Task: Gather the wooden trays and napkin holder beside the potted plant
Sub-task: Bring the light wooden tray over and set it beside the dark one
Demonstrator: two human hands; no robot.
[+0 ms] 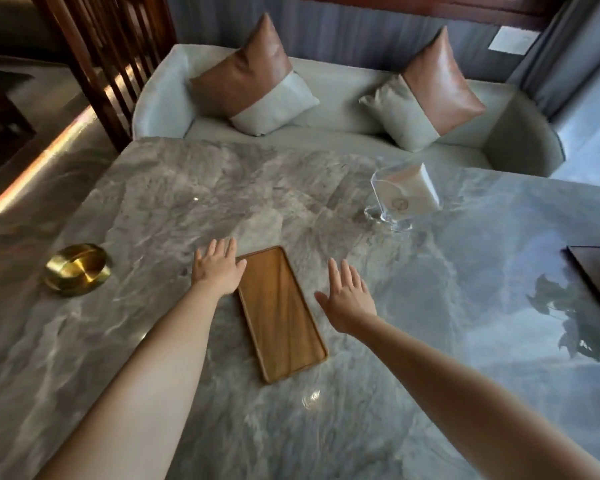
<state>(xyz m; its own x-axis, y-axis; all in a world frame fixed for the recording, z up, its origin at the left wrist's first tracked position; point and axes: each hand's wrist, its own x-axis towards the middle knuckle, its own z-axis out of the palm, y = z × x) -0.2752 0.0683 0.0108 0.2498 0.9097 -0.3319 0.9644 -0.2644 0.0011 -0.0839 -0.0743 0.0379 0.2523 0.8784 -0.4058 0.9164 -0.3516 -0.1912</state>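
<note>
A long light wooden tray (280, 315) lies flat in the middle of the grey marble table (160, 209). My left hand (217, 268) is open, fingers spread, its thumb at the tray's far left corner. My right hand (349, 295) is open too, hovering just right of the tray, apart from it. A clear napkin holder (404, 200) with white napkins stands further back on the right. A dark wooden tray (594, 275) shows at the right edge, partly cut off. The plant shows only as a leafy reflection (568, 317) in the tabletop.
A round gold dish (78, 268) sits on the table at the left. Behind the table stands a pale sofa (340, 98) with two brown-and-white cushions. A dark wooden slatted screen (108, 60) rises at the back left.
</note>
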